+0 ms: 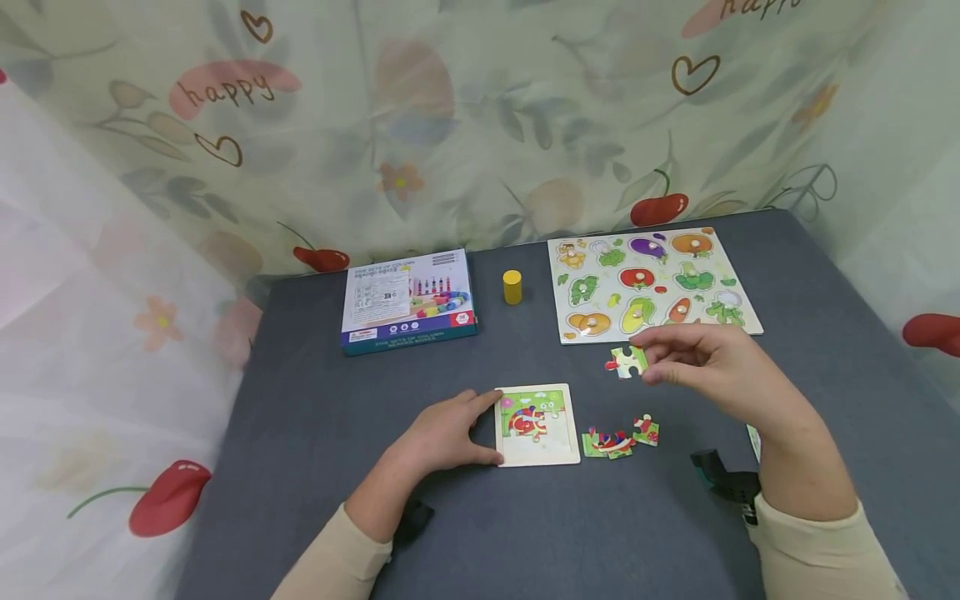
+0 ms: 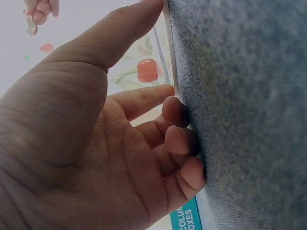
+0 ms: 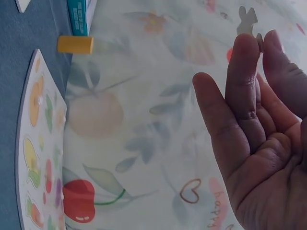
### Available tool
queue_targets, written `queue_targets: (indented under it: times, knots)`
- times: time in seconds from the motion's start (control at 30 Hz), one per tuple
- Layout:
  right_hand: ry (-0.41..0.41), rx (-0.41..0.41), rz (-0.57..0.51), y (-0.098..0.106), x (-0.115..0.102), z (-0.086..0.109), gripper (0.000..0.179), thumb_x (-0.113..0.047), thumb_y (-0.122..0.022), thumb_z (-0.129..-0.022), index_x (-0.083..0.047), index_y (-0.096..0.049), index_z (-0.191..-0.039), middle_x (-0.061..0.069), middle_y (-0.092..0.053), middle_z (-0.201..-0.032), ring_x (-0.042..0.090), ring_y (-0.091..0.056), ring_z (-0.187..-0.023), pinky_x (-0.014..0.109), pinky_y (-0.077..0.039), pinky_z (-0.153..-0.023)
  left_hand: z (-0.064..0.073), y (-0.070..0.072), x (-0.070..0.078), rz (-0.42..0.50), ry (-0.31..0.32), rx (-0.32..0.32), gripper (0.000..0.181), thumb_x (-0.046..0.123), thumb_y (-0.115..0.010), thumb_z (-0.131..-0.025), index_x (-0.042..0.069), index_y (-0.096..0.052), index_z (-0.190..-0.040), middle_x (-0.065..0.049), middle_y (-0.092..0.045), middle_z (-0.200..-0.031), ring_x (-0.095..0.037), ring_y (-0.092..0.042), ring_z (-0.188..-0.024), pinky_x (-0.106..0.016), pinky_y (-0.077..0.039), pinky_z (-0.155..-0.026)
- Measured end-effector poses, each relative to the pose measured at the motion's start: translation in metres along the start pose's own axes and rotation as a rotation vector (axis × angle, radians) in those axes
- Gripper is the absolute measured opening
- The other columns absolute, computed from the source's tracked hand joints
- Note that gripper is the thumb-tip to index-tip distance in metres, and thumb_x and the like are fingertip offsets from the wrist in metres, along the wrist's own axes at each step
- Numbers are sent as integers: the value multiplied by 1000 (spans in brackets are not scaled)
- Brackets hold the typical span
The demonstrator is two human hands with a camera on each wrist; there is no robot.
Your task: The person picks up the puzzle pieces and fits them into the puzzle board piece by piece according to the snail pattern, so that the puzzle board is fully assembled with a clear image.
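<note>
A square wooden puzzle tray (image 1: pixel 537 451) lies on the table, its upper part filled with fitted pieces of a colourful picture. My left hand (image 1: pixel 447 431) rests at the tray's left side, index fingertip at the upper corner and thumb at the lower one. In the left wrist view that hand's other fingers (image 2: pixel 193 173) bend loosely against the table. My right hand (image 1: pixel 716 367) is raised to the right and pinches a jigsaw piece (image 1: pixel 626 361) between thumb and fingertips. The right wrist view shows this piece (image 3: pixel 246 20) from its pale back. Several loose pieces (image 1: pixel 619 446) lie right of the tray.
Behind them lie a boxed set (image 1: pixel 408 302) at the left, an upright yellow cylinder (image 1: pixel 512 287) and a vegetable knob-puzzle board (image 1: pixel 652 287) at the right. A printed curtain (image 1: pixel 465 125) hangs along the table's back edge.
</note>
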State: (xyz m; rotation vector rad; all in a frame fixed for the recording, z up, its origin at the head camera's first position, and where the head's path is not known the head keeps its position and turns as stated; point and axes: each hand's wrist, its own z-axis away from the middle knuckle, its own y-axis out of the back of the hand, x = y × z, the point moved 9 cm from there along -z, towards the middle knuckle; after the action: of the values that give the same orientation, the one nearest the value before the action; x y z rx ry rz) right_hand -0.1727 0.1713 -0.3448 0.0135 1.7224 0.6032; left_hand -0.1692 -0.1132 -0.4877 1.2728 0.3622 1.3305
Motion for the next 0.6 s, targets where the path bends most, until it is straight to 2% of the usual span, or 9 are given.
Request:
queue_targets:
  times: [0.23, 0.47, 0.6]
  knots:
    - [-5, -64, -44, -25, 2, -9, 33, 3, -76, -89, 5, -69, -121, 11, -70, -95, 16, -72, -83, 28, -57, -76, 0, 0, 1, 9, -1, 0, 94, 56, -84, -79, 24, -44, -157, 0, -58, -113, -16, -54, -92, -35, -46, -76]
    - [-66, -112, -44, -49, 14, -18, 33, 1, -77, -89, 5, -69, -121, 10, -69, -94, 23, -72, -85, 33, -58, -77, -1, 0, 0, 12, 2, -6, 94, 56, -84, -79, 24, -44, -158, -1, -58, -115, -17, -54, -93, -36, -46, -78]
    - [-88, -126, -1, -60, 23, -23, 31, -2, -80, -87, 2, -72, -117, 7, -70, -93, 22, -69, -84, 31, -57, -75, -1, 0, 0, 8, 2, -6, 95, 57, -84, -79, 23, -44, -158, -2, -59, -116, -17, -54, -94, -37, -47, -80]
